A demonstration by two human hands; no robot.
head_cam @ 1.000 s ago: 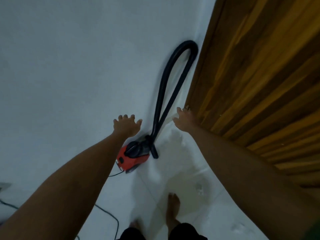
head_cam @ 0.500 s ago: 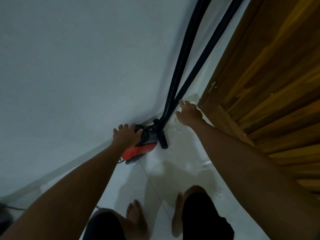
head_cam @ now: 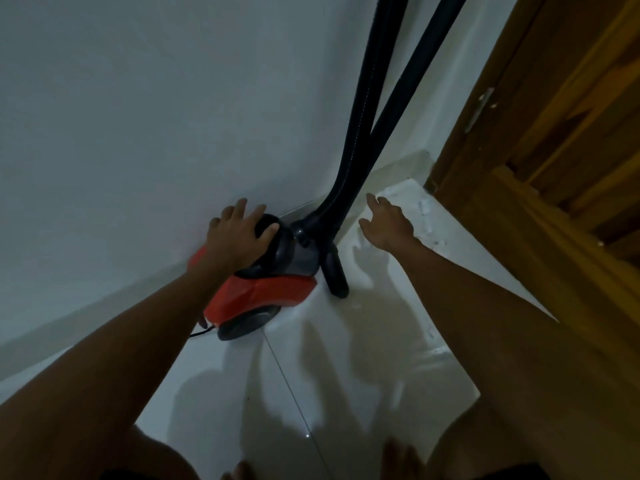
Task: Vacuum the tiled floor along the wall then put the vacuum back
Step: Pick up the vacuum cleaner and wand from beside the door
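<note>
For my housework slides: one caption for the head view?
Left hand on the red canister vacuum by the wall; right hand open beside its hose.

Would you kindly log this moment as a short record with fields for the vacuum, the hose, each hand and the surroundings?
vacuum: red and black canister vacuum on the tiled floor, against the white wall
hose: black hose rises from the vacuum's front, out of frame at the top
left hand: left hand rests on the vacuum's black top, fingers spread
right hand: right hand open, beside the hose, holding nothing
surroundings: wooden door on the right
</note>
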